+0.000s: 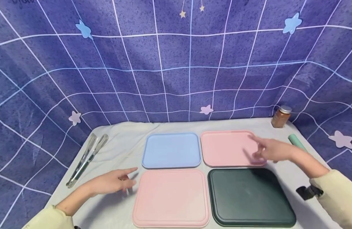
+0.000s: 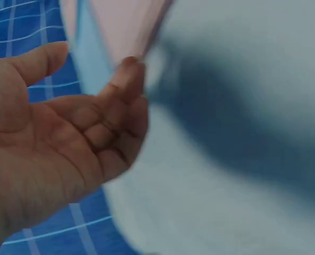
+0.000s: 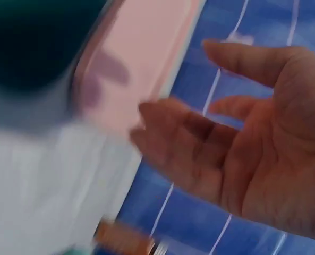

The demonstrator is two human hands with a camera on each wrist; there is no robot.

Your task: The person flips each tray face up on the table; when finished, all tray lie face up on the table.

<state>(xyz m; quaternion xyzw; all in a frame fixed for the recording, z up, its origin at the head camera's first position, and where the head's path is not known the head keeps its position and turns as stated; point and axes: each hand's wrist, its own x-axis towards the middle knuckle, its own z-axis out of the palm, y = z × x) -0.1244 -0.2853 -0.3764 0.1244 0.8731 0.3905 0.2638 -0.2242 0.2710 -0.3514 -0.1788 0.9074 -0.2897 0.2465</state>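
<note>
My left hand (image 1: 114,182) hovers over the white cloth, just left of the near pink tray (image 1: 171,198), with nothing in its loosely bent fingers. In the left wrist view its palm (image 2: 56,143) shows bare. My right hand (image 1: 274,149) is over the right end of the far pink tray (image 1: 228,149) and casts a shadow on it; it holds nothing, and its fingers (image 3: 173,133) are spread and slightly bent. A blue tray (image 1: 171,150) lies behind the near pink one. To the right of that one is a dark green tray (image 1: 250,195).
Metal tongs (image 1: 85,160) lie at the table's left side. A jar with a silver lid (image 1: 281,117) stands at the back right corner, and a green cylinder (image 1: 297,142) lies in front of it, partly behind my right arm. A purple grid-patterned curtain (image 1: 176,63) surrounds the table.
</note>
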